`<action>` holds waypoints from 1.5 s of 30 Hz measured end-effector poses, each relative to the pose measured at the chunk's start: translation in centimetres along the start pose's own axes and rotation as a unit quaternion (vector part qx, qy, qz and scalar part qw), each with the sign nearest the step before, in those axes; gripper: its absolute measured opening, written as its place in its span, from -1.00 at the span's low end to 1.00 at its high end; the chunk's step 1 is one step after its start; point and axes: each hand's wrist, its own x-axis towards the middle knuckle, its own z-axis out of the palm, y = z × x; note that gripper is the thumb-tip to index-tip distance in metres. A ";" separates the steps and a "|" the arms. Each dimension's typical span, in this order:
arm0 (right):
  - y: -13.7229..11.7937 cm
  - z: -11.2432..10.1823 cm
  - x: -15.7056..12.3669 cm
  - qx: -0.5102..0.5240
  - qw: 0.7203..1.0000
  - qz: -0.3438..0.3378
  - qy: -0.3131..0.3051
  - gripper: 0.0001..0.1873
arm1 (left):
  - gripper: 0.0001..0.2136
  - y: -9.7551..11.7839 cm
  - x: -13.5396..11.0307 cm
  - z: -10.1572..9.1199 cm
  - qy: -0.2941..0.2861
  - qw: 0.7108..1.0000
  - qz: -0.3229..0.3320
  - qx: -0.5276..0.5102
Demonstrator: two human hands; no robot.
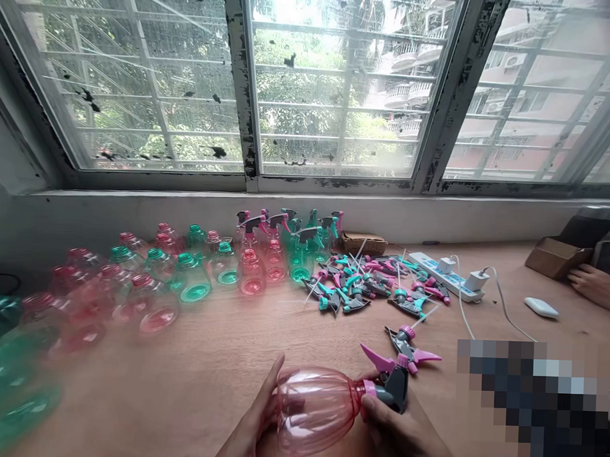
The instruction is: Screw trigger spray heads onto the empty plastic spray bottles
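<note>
A clear pink spray bottle [316, 405] lies sideways above the front of the table, its base to the left. My left hand [261, 420] is closed around the base end. At the neck, my right hand [388, 421] grips the pink collar of a black and pink trigger sprayer [394, 385], which sits on the bottle's mouth. Whether the collar is fully screwed on, I cannot tell. Just beyond my right hand lies a loose pink and black spray head [406, 342] with a thin tube.
Open pink bottles [155, 306] and green bottles [190, 281] stand on the left. Bottles with sprayers [304, 255] stand at the back, beside a pile of spray heads [358, 284]. A power strip [446, 277], white mouse [541, 307] and another person's hand [596, 285] are on the right.
</note>
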 end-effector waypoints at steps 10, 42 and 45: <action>0.4 -0.3 0.3 0.008 1.000 -0.019 0.014 -0.51 | -0.12 0.1 0.1 0.3 0.010 1.000 0.002 0.013; 0.5 -0.1 0.1 0.052 0.998 -0.006 0.027 -0.54 | -0.16 0.0 0.1 0.2 -0.019 0.999 0.022 0.037; 0.7 -0.3 0.0 0.053 0.998 -0.004 0.022 -0.52 | -0.08 -0.2 -0.1 -0.2 -0.034 0.999 0.016 -0.008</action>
